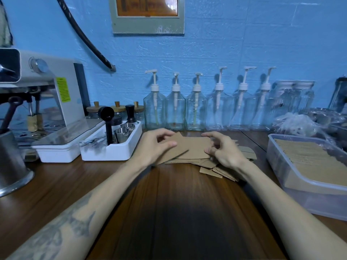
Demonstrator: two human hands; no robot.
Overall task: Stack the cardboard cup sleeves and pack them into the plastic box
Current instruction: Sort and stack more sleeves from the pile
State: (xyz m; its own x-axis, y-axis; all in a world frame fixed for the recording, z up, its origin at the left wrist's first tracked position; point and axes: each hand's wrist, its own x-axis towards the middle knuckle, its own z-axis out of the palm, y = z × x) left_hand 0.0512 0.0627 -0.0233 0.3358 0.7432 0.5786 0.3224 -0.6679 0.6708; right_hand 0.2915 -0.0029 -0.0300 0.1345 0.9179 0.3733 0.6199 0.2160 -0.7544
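A loose pile of flat brown cardboard cup sleeves (208,165) lies on the wooden table, just in front of the bottles. My left hand (155,145) grips one sleeve (180,147) by its left end, tilted above the pile. My right hand (223,149) pinches the right edge of the top sleeves (197,149) in the pile. At the right stands the clear plastic box (281,175), which holds a flat layer of stacked sleeves (311,158).
A white tray of coffee tools (112,149) and an espresso machine (43,102) stand at the left, with a steel jug (11,166) at the far left. A row of pump bottles (197,107) lines the blue wall. Plastic bags (296,124) lie behind the box.
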